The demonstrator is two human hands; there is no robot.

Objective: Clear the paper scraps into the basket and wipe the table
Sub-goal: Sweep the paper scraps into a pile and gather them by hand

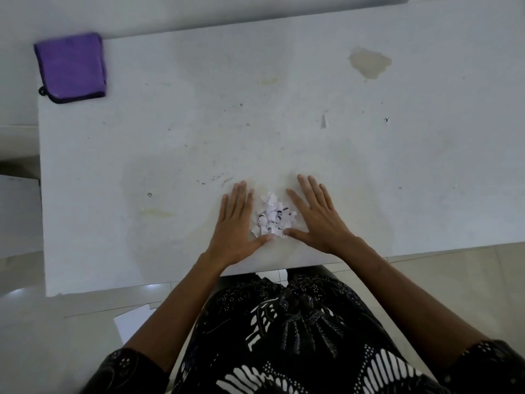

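Scraps point(272, 216) of torn paper lie heaped near the surface's point(284, 109) front edge.
Left hand point(235, 226) and right hand point(318, 214) lie flat, fingers straight, flanking the pile; featherlight and loose, it likely needs scooping from both sides.

Light is soft, diffuse and cool-toned; the table point(284, 109) is evenly lit with no hard shadows. There's only faint shading beside the left hand point(235, 226) and right hand point(321, 220). The paper scraps point(272, 216) are nearly blown out against the white top (edges hard to separate). Small glare patch on the floor tile point(17, 292), lower left. Wide-angle bowing on table edges, worst at left. Whole frame slightly soft, no motion blur.
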